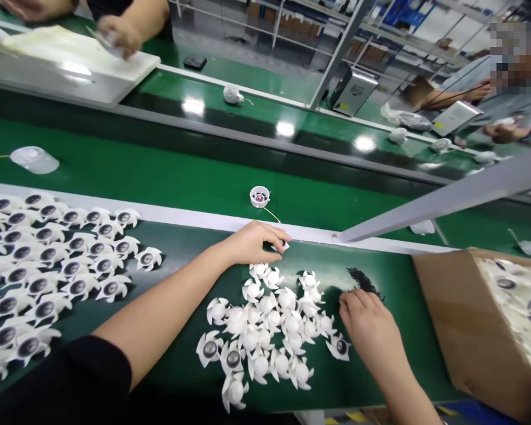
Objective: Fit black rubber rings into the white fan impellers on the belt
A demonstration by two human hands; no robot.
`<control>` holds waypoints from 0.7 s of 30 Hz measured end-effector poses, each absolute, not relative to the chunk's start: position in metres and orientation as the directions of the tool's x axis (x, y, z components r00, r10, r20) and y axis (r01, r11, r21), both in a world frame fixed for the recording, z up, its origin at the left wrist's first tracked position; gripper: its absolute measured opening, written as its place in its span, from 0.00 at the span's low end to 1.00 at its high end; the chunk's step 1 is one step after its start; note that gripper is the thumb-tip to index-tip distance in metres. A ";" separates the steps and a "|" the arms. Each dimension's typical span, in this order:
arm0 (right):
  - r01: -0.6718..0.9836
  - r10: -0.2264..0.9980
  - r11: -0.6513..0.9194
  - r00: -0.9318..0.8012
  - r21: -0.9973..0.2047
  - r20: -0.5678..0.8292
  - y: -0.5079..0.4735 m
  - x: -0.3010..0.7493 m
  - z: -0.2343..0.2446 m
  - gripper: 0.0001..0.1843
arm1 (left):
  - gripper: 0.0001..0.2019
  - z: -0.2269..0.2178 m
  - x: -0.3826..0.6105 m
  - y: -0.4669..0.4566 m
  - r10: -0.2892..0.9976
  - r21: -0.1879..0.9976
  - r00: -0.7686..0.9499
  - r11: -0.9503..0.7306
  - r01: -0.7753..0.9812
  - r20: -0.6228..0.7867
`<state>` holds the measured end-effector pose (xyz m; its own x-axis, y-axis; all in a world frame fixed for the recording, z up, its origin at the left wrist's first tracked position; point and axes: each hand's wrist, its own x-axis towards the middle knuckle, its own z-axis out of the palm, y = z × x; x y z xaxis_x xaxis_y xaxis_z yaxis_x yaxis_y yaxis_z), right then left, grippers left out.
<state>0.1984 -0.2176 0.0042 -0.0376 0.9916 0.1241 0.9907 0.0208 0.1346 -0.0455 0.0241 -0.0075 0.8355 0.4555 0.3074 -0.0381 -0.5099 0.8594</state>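
Observation:
My left hand reaches forward over the green bench, fingers curled and pinched on a small white piece at the white strip. A heap of small white fan impellers lies just below it. My right hand rests palm down at the heap's right edge, fingers bent toward a patch of tiny black parts; what its fingertips grip is hidden. On the conveyor belt beyond sits a round white motor housing with a thin wire.
Rows of impellers lie laid out at left. An open cardboard box of impellers stands at right. A grey metal bar slants across. Other people's hands work at a white tray far left and at the far right.

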 end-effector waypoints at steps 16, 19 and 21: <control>0.821 0.984 0.175 -0.166 -0.543 0.066 -0.082 0.135 0.023 0.05 | 0.19 -0.005 -0.039 0.025 0.487 0.781 0.852 -0.602 0.168 0.191; 0.840 0.982 0.186 -0.176 -0.509 0.069 -0.077 0.134 0.015 0.03 | 0.19 -0.006 -0.038 0.027 0.497 0.799 0.849 -0.577 0.170 0.178; 0.865 0.978 0.207 -0.187 -0.457 0.089 -0.077 0.135 0.012 0.03 | 0.19 -0.006 -0.038 0.027 0.505 0.803 0.847 -0.568 0.180 0.168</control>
